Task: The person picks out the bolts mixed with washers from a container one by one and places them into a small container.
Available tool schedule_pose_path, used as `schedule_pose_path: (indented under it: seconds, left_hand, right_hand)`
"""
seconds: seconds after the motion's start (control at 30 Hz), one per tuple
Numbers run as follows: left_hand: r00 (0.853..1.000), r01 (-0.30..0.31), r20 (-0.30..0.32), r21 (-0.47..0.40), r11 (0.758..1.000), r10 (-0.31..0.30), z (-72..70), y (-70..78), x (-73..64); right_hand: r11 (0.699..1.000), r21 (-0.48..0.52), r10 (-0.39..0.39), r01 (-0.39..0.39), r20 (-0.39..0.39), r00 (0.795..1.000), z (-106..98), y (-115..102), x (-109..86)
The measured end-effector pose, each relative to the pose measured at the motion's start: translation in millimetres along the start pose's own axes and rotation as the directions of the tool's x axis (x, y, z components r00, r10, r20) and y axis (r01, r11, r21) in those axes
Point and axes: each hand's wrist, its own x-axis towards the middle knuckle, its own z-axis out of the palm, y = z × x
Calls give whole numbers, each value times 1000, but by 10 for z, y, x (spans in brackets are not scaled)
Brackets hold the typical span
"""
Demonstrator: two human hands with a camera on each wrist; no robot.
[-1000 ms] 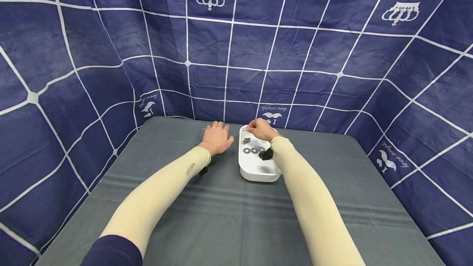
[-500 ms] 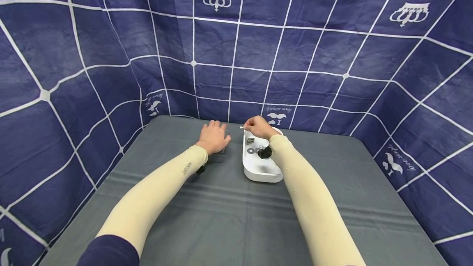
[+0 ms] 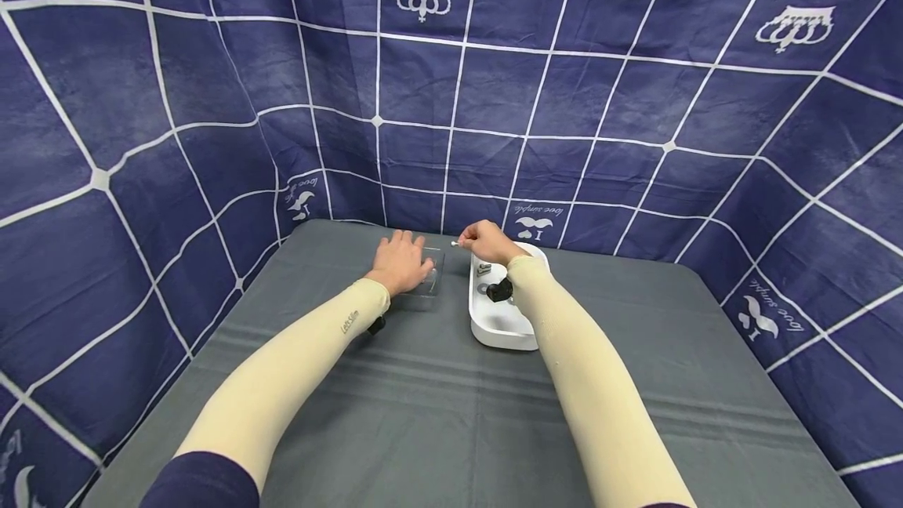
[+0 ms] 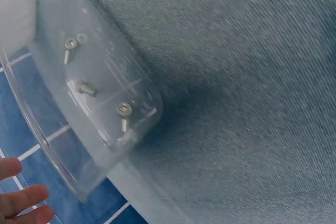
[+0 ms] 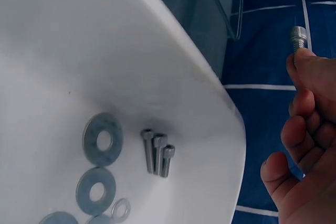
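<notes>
Between thumb and forefinger, my right hand (image 3: 488,243) pinches a socket head screw (image 5: 298,36), its knurled head pointing away from the fingertips. The hand is at the far left corner of the white tray (image 3: 502,338), near the clear plastic box (image 3: 436,282). Over that box lies my left hand (image 3: 399,263), fingers extended and partly covering it. In the left wrist view the fingertips (image 4: 31,198) show beside the box wall, and the box contains a few screws (image 4: 85,88). Three similar screws (image 5: 158,150) lie grouped in the white tray.
Several flat washers (image 5: 103,139) lie in the white tray, along with a smaller ring (image 5: 121,210). A grey cloth (image 3: 451,414) covers the table. Blue gridded curtains (image 3: 550,100) hang close behind and at both sides.
My right hand has moved left from over the white tray with the screw, toward the clear box. My left hand has shifted left, leaving more of the box visible. The head view has turned slightly left.
</notes>
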Motion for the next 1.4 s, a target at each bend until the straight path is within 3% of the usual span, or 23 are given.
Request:
schedule_pose_path:
  seconds: [0.67,1.07,1.4]
  left_hand:
    - [999,44,25,-15,999,-44,35,-294,-71]
    - [998,58,40,-31,998,-57,78,-404,-157]
    - [998,39,53,-47,998,-36,155,-526,-207]
  right_hand:
    - [999,-31,-40,41,39,998,210,-221,213]
    - [999,-25,-41,43,106,994,385,-306,281]
    - [998,-39,-44,50,132,990,464,-423,281]
